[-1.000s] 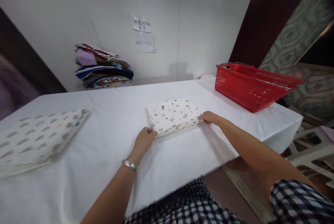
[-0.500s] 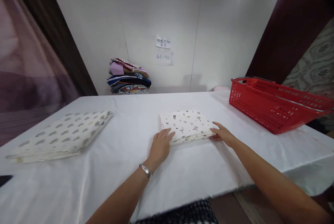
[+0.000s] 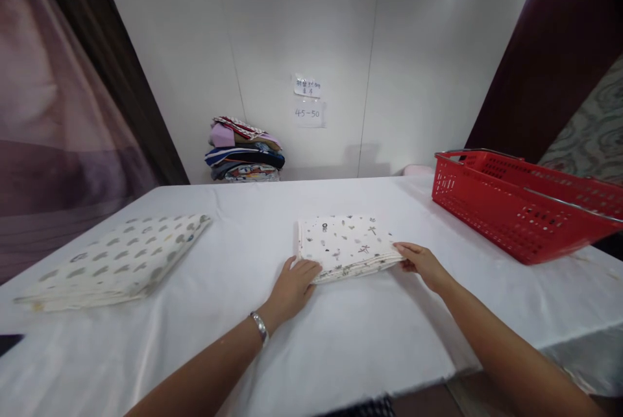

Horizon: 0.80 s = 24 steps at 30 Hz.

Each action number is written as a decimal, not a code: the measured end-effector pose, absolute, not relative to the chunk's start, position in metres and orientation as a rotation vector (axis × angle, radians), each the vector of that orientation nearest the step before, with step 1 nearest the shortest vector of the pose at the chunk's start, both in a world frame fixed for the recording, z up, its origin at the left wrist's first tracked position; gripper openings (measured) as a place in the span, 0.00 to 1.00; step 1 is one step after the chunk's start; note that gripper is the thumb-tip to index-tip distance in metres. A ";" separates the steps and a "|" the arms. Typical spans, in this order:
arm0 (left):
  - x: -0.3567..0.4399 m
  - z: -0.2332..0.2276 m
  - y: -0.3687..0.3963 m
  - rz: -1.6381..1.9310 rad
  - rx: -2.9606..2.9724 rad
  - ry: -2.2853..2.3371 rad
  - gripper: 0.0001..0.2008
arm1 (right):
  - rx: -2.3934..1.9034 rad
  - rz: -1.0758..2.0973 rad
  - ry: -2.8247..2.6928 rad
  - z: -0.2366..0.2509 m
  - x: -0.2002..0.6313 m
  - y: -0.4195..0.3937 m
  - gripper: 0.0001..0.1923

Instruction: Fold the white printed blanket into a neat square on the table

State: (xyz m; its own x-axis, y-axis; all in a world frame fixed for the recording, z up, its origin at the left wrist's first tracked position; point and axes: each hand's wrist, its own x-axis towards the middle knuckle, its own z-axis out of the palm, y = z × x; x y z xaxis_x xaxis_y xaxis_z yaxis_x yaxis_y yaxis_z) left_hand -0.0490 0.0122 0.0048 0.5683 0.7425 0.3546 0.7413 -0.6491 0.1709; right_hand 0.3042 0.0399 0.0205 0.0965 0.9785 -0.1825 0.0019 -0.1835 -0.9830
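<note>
Both hands (image 3: 292, 284) nearer soft folded cloth (image 3: 345, 247)

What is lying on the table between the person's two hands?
A folded printed cloth lies between the left hand and right hand, seen in the head view.

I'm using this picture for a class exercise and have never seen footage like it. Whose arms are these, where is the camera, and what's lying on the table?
The camera sits on a person's head, looking forward and down, so both bare arms are that person's own. The left hand, with a bracelet on its wrist, and the right hand touch opposite edges of a small folded printed cloth on the white table. Neither hand lifts it. To the left lies a larger folded spotted cloth; to the right stands a red basket. A stack of folded fabrics sits by the wall.
</note>
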 end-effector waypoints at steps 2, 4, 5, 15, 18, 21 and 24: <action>-0.049 0.006 0.012 0.616 2.786 1.311 0.22 | -1.372 1.279 -1.012 0.029 0.300 0.042 0.14; -0.048 0.007 0.011 0.614 2.786 1.323 0.23 | -1.348 1.300 -1.000 0.038 0.297 0.045 0.12; -0.047 0.007 0.011 0.620 2.783 1.340 0.23 | -1.344 1.312 -1.005 0.042 0.295 0.047 0.12; -0.023 0.003 0.018 0.598 2.796 1.605 0.20 | -1.377 1.513 -1.071 0.073 0.299 0.059 0.13; -0.017 0.004 0.018 0.553 2.803 1.654 0.20 | -1.395 1.527 -1.074 0.076 0.301 0.059 0.12; -0.013 0.003 0.017 0.483 2.824 1.683 0.23 | -1.405 1.524 -1.083 0.074 0.303 0.057 0.12; -0.013 0.000 0.018 0.473 2.831 1.709 0.27 | -1.395 1.530 -1.100 0.070 0.305 0.054 0.12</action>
